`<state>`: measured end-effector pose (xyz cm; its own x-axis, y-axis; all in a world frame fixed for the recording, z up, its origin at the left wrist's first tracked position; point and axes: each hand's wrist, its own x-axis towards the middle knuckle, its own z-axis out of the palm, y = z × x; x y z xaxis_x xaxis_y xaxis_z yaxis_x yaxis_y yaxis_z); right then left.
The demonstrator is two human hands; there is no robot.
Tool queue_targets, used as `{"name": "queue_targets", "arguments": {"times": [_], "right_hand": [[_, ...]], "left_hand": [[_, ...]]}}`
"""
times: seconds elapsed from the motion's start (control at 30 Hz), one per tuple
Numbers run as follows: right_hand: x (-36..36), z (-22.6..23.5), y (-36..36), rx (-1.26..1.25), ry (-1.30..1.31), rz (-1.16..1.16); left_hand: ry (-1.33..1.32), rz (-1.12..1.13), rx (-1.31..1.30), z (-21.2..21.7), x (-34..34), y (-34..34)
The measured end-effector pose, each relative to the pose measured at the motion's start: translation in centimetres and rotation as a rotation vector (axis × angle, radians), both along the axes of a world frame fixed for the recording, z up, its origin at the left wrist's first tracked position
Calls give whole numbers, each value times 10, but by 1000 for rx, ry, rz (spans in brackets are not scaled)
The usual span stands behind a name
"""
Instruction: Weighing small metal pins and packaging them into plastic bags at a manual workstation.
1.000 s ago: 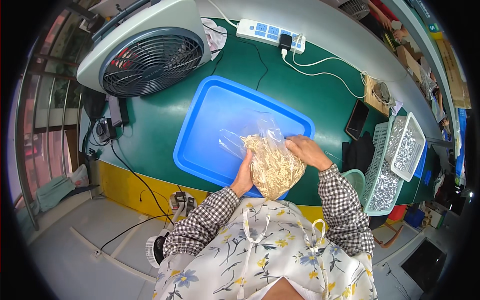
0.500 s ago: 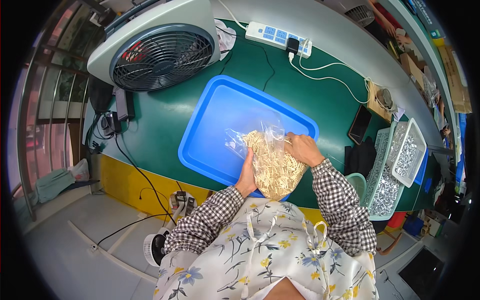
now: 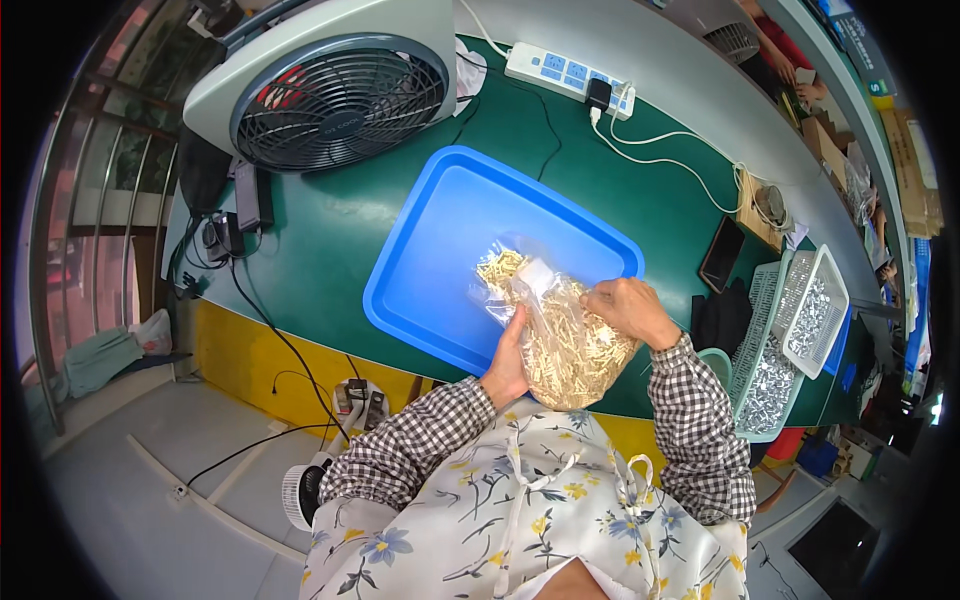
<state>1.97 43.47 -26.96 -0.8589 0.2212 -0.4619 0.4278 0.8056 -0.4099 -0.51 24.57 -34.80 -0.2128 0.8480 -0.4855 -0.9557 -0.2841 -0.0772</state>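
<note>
A clear plastic bag (image 3: 575, 350) full of small pale gold pieces leans over the near edge of a blue tray (image 3: 400, 235). My left hand (image 3: 509, 362) grips the bag's left side, thumb up along the plastic. On its upper right side, my right hand (image 3: 632, 308) pinches the plastic with fingers bent. The bag's top tilts toward the tray's middle, and some gold pieces (image 3: 500, 265) lie in that upper part. A white patch shows on the plastic there. Both hands touch the bag; the fingers behind it are hidden.
A large fan (image 3: 340, 105) stands at the back left of the green table (image 3: 310, 250). At the back lies a power strip (image 3: 570, 75) with cables. On the right are a phone (image 3: 722, 254), a black cloth (image 3: 722, 318) and baskets (image 3: 762, 360) of silvery parts.
The bag and both hands have shifted slightly right in the picture. The bag's top has tipped lower, and more gold pieces show toward its upper left end.
</note>
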Motion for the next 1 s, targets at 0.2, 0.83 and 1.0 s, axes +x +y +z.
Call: {"name": "queue_targets", "arguments": {"times": [0.2,0.83,1.0], "right_hand": [[11,-2,3,-58,50,-95],[-16,-45,13,-88,-349,59],[-16,-58,23,-160,-426,116]], "left_hand": [[-8,6,-56,4,4,-6],[78,-136,-77,-22,6,-7],[214,-239,-107,-14,7,-22]]}}
